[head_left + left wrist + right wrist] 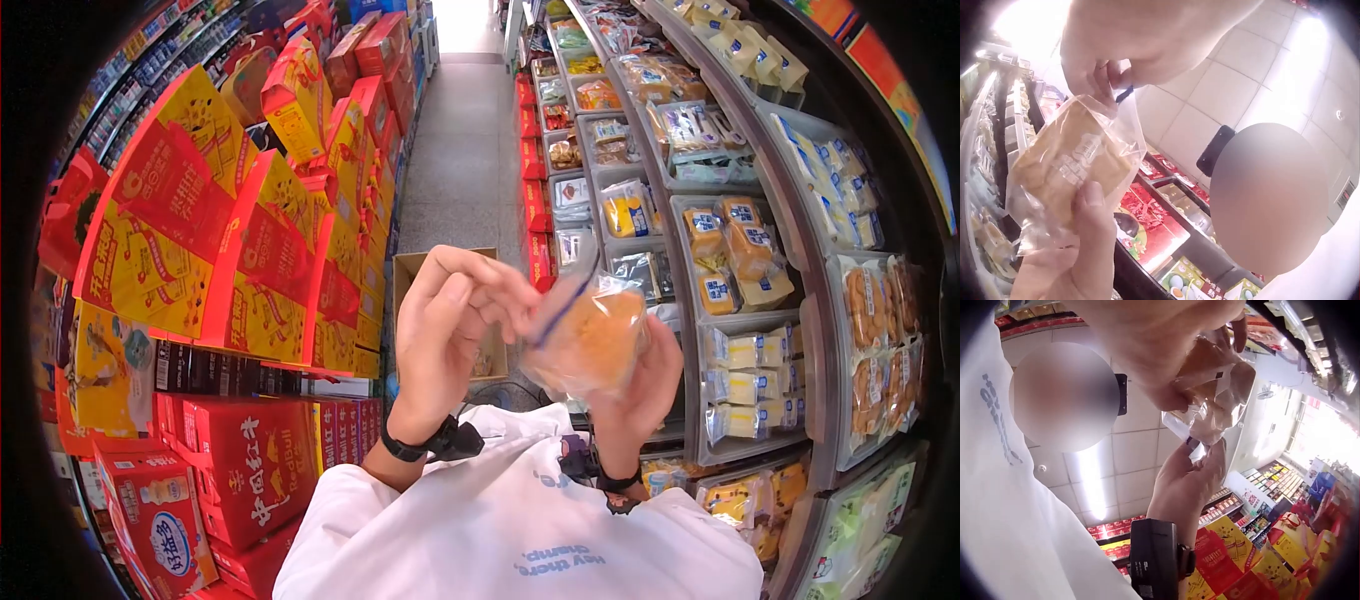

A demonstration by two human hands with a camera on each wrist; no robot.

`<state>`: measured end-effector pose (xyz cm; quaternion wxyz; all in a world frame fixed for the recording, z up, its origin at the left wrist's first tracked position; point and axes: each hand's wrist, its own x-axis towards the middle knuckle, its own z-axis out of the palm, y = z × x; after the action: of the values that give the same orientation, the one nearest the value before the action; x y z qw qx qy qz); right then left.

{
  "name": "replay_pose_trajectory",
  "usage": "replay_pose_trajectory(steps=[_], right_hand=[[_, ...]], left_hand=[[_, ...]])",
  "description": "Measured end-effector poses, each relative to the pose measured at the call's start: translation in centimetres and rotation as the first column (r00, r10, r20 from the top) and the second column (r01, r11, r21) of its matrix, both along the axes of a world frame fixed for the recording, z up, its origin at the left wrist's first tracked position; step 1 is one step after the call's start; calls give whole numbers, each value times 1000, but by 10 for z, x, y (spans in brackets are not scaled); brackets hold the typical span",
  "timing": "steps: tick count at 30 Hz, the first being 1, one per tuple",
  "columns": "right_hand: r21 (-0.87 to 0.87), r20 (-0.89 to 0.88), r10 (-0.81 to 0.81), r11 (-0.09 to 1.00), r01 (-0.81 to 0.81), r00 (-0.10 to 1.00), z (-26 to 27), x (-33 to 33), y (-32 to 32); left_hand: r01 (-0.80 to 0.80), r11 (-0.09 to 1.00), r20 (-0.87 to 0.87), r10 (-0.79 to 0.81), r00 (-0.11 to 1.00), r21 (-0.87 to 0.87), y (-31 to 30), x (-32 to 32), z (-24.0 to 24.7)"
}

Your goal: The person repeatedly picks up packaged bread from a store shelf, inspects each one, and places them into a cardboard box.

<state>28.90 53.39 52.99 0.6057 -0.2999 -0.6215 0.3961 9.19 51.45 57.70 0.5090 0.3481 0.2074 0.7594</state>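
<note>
A square, golden-brown piece of bread (603,332) sits inside a clear plastic bag (1124,122) with a white printed label (1082,156). My right hand (648,385) holds the bagged bread from the right side, and in the left wrist view its thumb lies across the front. At the bag's other end, beside a dark blue strip (568,308), my left hand (445,315) pinches the plastic between thumb and fingers. Both hands keep the bread up in front of the white shirt (520,500).
Tilted shelf bins (745,325) of packaged breads and snacks line the right. Red and yellow gift boxes (180,210) crowd the left, above red drink cartons (240,465). An open cardboard box (490,365) stands on the aisle floor (455,150) behind the hands.
</note>
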Motion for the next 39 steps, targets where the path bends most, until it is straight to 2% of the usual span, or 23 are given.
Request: replay_pose_trajectory(steps=[1, 2, 4, 5, 8, 9, 12, 13, 16, 19, 23, 28, 30, 34, 37, 39], right_hand=[[-142, -118, 45, 988, -61, 992, 4, -1, -1], [-307, -239, 106, 935, -179, 965, 2, 4, -1], [-546, -495, 149, 713, -440, 856, -5, 22, 4], [-560, -529, 192, 653, -510, 826, -4, 28, 1], [-443, -826, 176, 383, -810, 535, -32, 39, -1], [-567, -793, -47, 424, -707, 608, -34, 29, -6], [-439, -885, 13, 303, -846, 465, -56, 35, 1], [-537, -804, 82, 326, -778, 590, -47, 33, 0], [-454, -854, 132, 285, -844, 504, -35, 26, -1], [-259, -895, 293, 272, -927, 336, -25, 22, 2], [-199, -913, 301, 261, -945, 275, -29, 19, 2], [-204, -915, 293, 256, -945, 277, -23, 9, 0], [-192, -924, 281, 244, -951, 258, -25, 8, -1], [-250, -913, 263, 245, -937, 313, -35, 4, 2], [-247, -926, 240, 198, -949, 291, -38, 1, 4], [-250, -920, 259, 195, -949, 295, -40, -4, 5]], left_hand=[[28, 1000, -170, -30, 985, -10, -2, -9, -5], [-60, 998, -265, 55, 963, -12, 1, -6, -6], [-234, 972, -449, 214, 868, 11, 5, 4, -4], [-182, 983, -466, 162, 869, 3, 6, 2, -5], [43, 999, -431, -40, 901, -3, 4, 3, -8], [114, 991, -333, -133, 934, -75, -1, 7, -7], [177, 978, -365, -207, 908, -114, -8, 4, -9], [200, 979, -278, -200, 940, -29, -8, 6, -7], [64, 998, -378, -53, 924, 16, -7, 5, -11], [-12, 1000, -363, 13, 932, 7, -8, 5, -5], [-131, 991, -408, 135, 903, 40, -9, 2, -10], [-252, 958, -466, 286, 837, 135, -11, -2, -9], [-290, 954, -473, 289, 832, 71, -14, -2, -5], [-329, 944, -491, 289, 822, 5, -18, -8, -2], [-291, 955, -453, 285, 845, 58, -18, -17, -9], [-283, 959, -422, 270, 866, 34, -18, -20, -8]])
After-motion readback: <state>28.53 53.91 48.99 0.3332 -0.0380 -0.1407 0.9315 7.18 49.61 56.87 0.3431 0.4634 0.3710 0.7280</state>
